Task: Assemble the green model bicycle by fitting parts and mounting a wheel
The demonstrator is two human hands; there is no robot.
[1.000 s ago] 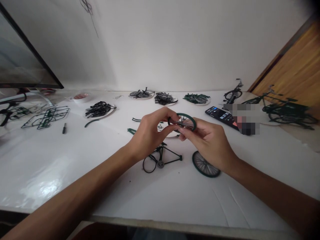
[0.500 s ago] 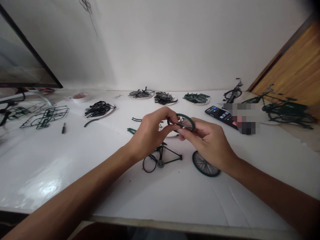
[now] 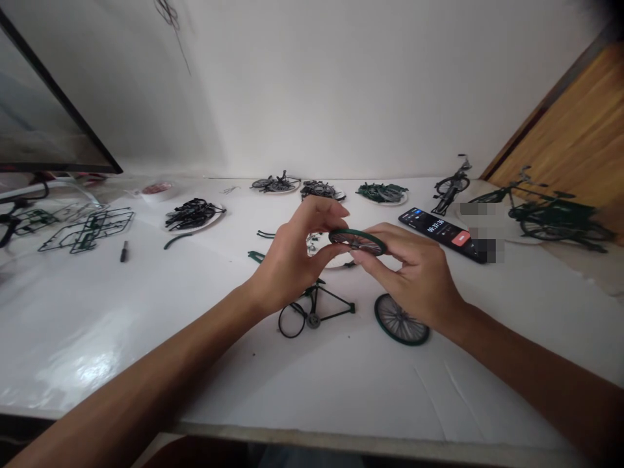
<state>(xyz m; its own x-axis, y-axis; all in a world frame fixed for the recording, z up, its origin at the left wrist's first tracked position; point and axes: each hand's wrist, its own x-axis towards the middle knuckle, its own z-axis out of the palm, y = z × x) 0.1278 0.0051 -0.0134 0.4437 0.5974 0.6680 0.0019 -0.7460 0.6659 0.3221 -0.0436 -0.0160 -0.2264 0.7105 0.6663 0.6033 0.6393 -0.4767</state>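
A small green-rimmed wheel is held up over the table, tilted nearly flat, between both hands. My left hand has its thumb against the wheel's near left side, with the index finger raised above the rim. My right hand grips the right side of the wheel between thumb and fingers. Below lies a dark green toy bicycle frame with a thin black ring at its left. A second green-rimmed wheel rests flat under my right hand.
A plate with small parts sits behind the hands. Farther back are plates of dark parts and green parts. A phone and assembled toy bicycles stand right; a screwdriver and part frames lie left.
The held wheel has tipped from steeply slanted to nearly flat. My left index finger has lifted off its hub area and risen above the rim.
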